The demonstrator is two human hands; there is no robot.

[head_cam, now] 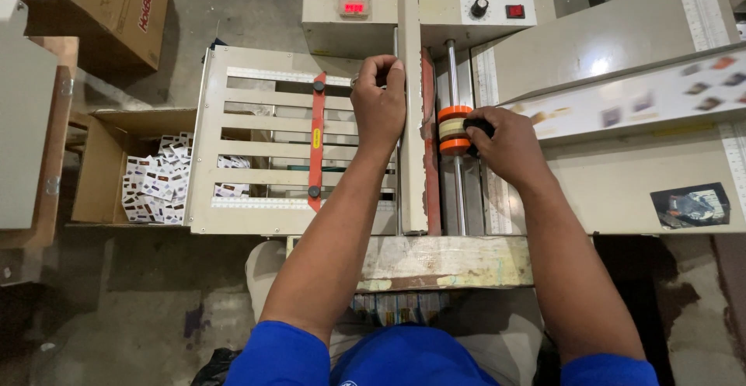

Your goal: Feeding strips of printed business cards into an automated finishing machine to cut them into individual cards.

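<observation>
Hands on a cream metal machine

Blue sleeves frame the near edge, and both bare forearms reach up over a worn, paint-chipped ledge (443,262). Beyond it lies the machine (637,184), boxy and cream-painted. The right hand (509,147) is closed on a black knob (480,127) beside a ribbed roller (454,130), orange-rimmed and set on a slim steel shaft (452,71). The left hand (378,105) is curled into a fist against the upright guide bar (412,106), next to a slatted tray (264,133) crossed by a red strip (316,141). Left of that, an open cardboard box (101,172) holds small printed cards (155,188). Farthest off, a panel carries a red digital readout (354,5), a round dial (479,5) and a red switch (514,12).
</observation>
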